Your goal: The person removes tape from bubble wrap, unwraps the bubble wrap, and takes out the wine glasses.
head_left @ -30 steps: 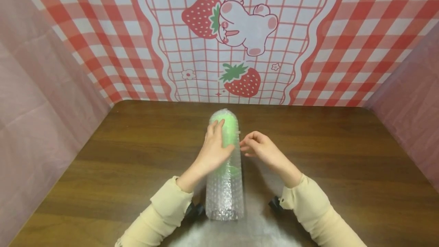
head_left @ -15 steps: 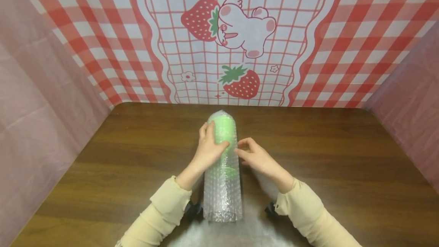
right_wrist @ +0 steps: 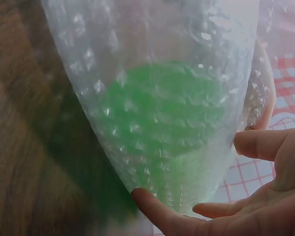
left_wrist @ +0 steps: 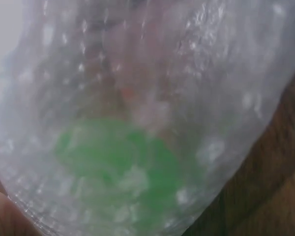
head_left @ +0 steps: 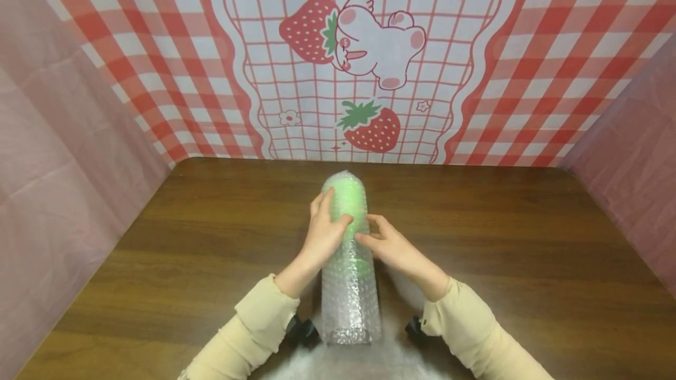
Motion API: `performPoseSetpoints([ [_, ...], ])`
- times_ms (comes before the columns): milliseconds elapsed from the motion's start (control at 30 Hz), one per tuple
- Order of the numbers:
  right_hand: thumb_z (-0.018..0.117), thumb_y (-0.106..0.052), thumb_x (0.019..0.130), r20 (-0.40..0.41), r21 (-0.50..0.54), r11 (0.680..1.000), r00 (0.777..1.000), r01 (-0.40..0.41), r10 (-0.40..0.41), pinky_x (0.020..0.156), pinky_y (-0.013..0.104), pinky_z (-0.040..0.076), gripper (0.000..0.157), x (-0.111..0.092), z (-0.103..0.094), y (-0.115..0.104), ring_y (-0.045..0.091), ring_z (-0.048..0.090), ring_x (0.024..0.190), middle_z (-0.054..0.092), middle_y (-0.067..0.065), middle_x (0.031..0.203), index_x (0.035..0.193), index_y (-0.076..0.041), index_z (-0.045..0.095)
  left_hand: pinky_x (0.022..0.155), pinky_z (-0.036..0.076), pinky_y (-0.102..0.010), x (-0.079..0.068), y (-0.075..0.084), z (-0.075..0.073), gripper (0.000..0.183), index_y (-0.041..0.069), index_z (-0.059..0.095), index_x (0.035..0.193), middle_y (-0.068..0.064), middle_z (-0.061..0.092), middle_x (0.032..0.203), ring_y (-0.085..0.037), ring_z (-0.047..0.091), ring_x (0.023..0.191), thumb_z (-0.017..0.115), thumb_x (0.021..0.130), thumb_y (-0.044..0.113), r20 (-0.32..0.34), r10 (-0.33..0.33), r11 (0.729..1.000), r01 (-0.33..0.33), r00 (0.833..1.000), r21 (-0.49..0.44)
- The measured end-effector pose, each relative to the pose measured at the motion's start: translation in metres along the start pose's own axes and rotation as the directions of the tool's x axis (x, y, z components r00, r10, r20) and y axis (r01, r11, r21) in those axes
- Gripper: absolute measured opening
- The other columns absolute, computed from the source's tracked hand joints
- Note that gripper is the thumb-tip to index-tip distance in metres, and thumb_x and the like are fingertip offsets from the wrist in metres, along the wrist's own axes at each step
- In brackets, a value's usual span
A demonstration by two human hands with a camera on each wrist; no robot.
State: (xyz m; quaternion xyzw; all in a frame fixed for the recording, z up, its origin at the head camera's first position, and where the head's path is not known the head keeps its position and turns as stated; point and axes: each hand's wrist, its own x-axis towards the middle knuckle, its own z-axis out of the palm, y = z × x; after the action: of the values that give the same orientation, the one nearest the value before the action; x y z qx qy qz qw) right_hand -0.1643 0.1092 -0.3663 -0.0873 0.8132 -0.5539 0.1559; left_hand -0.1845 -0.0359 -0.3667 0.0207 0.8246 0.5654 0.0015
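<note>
A green cylinder-like thing (head_left: 348, 192) lies inside a long sleeve of clear bubble wrap (head_left: 351, 309) at the middle of the table. Its kind is blurred by the wrap. My left hand (head_left: 324, 238) grips the upper part from the left, its thumb across the front. On the other side my right hand (head_left: 398, 254) holds the wrap between thumb and fingers, a little lower. Through the wrap, the right wrist view gives a rounded green end (right_wrist: 162, 108), with finger and thumb at opposite edges. The left wrist view is mostly blurred bubble wrap (left_wrist: 226, 123).
The brown wooden table (head_left: 158, 274) extends to both sides. Behind it hangs a red checked cloth (head_left: 554, 75) with strawberry prints. Pinkish curtains (head_left: 63, 133) flank the table. Black devices (head_left: 303, 330) sit under both wrists.
My right hand has moved left and slightly lower, from beside the wrap onto it. The left hand has shifted a little lower, and the wrapped thing's lower end has swung slightly right.
</note>
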Motion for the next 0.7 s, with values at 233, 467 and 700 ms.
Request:
performPoseSetpoints([
  [233, 0.053, -0.035, 0.081, -0.016, -0.051, 0.999, 1.0, -0.017, 0.016, 0.086, 0.043, 0.04, 0.071, 0.0001, 0.0038, 0.0007, 0.036, 0.037, 0.112, 0.022, 0.023, 0.133, 0.132, 0.0, 0.018, 0.097, 0.023, -0.049, -0.0034, 0.0018, 0.0022, 0.069, 0.015, 0.019, 0.136, -0.008, 0.01, 0.14, -0.028, 0.021, 0.123, 0.052, 0.075, 0.02, -0.006, -0.005, 0.998, 0.004, 1.0, -0.067],
  [467, 0.057, -0.043, 0.075, -0.032, -0.092, 0.995, 0.999, -0.045, 0.042, 0.092, 0.049, 0.031, 0.086, -0.0003, 0.0061, 0.0008, 0.036, 0.029, 0.117, 0.018, 0.025, 0.134, 0.133, 0.001, 0.011, 0.099, 0.021, -0.046, -0.0061, 0.0046, 0.0038, 0.068, 0.015, 0.021, 0.135, -0.005, 0.011, 0.139, -0.025, 0.021, 0.123, 0.052, 0.075, 0.018, 0.019, 0.008, 0.989, -0.005, 1.0, -0.148],
  [700, 0.059, -0.039, 0.075, -0.039, -0.038, 0.997, 0.997, -0.072, 0.07, 0.088, 0.046, 0.037, 0.087, 0.0015, 0.0072, 0.0029, 0.035, 0.036, 0.112, 0.019, 0.026, 0.132, 0.132, 0.0, 0.006, 0.091, 0.034, -0.043, -0.009, 0.0082, 0.0055, 0.068, 0.013, 0.022, 0.135, -0.007, 0.012, 0.139, -0.027, 0.026, 0.119, 0.052, 0.074, 0.015, 0.046, 0.009, 0.979, 0.001, 0.999, -0.205],
])
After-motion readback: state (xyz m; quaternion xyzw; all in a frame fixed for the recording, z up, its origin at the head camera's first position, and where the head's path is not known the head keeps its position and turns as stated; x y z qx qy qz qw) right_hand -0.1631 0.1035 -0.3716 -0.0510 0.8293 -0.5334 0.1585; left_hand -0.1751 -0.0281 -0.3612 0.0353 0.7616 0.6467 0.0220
